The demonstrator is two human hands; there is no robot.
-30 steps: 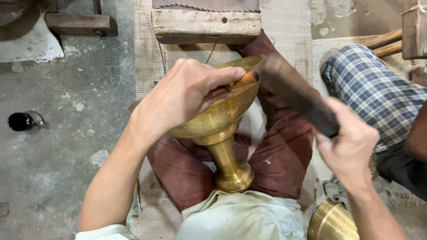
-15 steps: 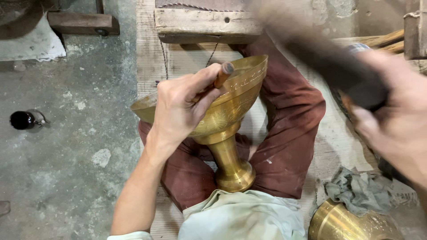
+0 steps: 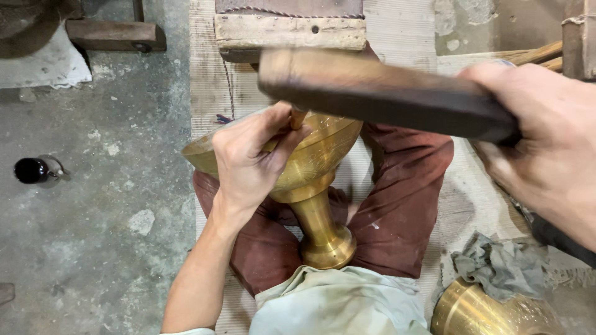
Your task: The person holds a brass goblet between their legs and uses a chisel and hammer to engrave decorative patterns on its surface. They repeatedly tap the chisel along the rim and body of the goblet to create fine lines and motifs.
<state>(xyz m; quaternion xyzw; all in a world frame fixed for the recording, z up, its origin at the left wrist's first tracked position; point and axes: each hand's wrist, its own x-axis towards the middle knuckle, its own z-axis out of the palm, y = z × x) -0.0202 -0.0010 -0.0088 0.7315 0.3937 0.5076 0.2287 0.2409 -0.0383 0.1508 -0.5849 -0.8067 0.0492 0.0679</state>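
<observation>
Brass goblet-shaped vessel (image 3: 310, 180) lies tilted across the person's lap, bowl away from the body, round foot toward the belly, wedged between the maroon-trousered legs (image 3: 403, 205). Left hand (image 3: 251, 164) rests on the vessel's rim, fingers pinched closed around a small wooden-handled punch (image 3: 297, 118) whose tip, hidden by the fingers, points into the bowl wall. Right hand (image 3: 546, 149) is above and right of the vessel, fist tight round a dark wooden mallet (image 3: 379, 93), blurred, its head over the punch.

To do this step well, judging from the pose: the punch should stay square to the brass with the heel of the left hand braced on the rim, strikes should be light and even, and the legs should clamp the stem so the vessel does not roll. A slanted hit would likely skid the tip and scar the surface.

Beyond the vessel's bowl sits a worn wooden block (image 3: 288, 31). Right of the vessel's foot lie a grey rag (image 3: 503, 267) and a second brass piece (image 3: 484, 313). Far left of the vessel, a small black bottle (image 3: 34, 169) lies on the concrete floor (image 3: 93, 217).
</observation>
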